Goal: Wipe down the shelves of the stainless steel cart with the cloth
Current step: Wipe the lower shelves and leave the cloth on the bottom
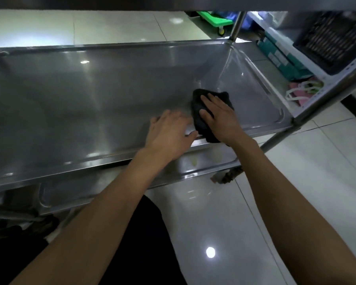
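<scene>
A stainless steel cart shelf spans the view, a shallow tray with a raised rim. A black cloth lies bunched on its right part, hanging slightly over the near rim. My right hand presses flat on the cloth with straight fingers. My left hand rests on the bare shelf just left of the cloth, fingers spread, its thumb at the near rim. A lower shelf shows beneath the near rim. The upper shelf's underside crosses the top of the view.
A cart post rises at the far right corner. A white rack to the right holds a dark crate, teal boxes and a pink bag. A green dolly sits behind on the glossy tiled floor.
</scene>
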Demonstrator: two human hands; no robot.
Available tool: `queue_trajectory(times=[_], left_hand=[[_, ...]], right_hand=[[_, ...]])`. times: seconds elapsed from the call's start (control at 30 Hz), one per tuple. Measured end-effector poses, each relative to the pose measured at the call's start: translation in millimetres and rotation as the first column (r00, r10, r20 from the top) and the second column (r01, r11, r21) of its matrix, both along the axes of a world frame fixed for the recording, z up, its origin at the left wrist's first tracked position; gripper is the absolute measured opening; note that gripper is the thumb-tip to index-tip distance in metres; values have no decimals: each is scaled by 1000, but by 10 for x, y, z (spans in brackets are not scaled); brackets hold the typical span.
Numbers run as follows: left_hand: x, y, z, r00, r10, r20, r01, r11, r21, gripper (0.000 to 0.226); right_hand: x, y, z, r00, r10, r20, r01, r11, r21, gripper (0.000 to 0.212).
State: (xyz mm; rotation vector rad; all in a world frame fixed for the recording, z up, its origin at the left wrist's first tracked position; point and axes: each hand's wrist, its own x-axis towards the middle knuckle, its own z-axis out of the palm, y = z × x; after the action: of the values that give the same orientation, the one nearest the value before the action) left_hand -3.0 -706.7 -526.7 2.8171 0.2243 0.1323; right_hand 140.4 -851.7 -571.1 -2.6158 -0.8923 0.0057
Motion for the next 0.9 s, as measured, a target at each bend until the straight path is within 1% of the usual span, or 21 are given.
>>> queue_trajectory(times=[0.13,0.23,0.33,0.43,0.53,0.63,0.77,0.9], left_hand=[[332,-382,37,999,-13,-49,14,1000,17,32],[459,-543,6,995,52,-89,-48,998,45,32],[515,-577,8,993,94,-72,-88,993,83,32],[547,-576,-14,995,84,-62,-75,987,141,32],[546,-586,-49,996,68,-64,-59,989,136,35],[560,-570,-62,996,42,-74,-32,991,132,39],[579,-516,-71,998,16,-65,-8,992,128,40],[539,-327,-85,997,-46,-64,52,995,85,36]], right_hand=[[309,-393,20,999,-54,5,54,999,6,56],[486,-623,27,997,-81,-2,81,997,-13,53],[649,-864,48,993,-116,18,116,993,-28,52],[830,-1092,99,979,-202,25,203,978,-38,51],[990,-1197,128,969,-243,41,245,966,-79,53],[1080,-1167,131,966,-250,61,255,961,-105,54],[1020,-976,158,971,-240,21,241,964,-109,53],[834,-410,157,992,-120,44,124,988,-97,52]])
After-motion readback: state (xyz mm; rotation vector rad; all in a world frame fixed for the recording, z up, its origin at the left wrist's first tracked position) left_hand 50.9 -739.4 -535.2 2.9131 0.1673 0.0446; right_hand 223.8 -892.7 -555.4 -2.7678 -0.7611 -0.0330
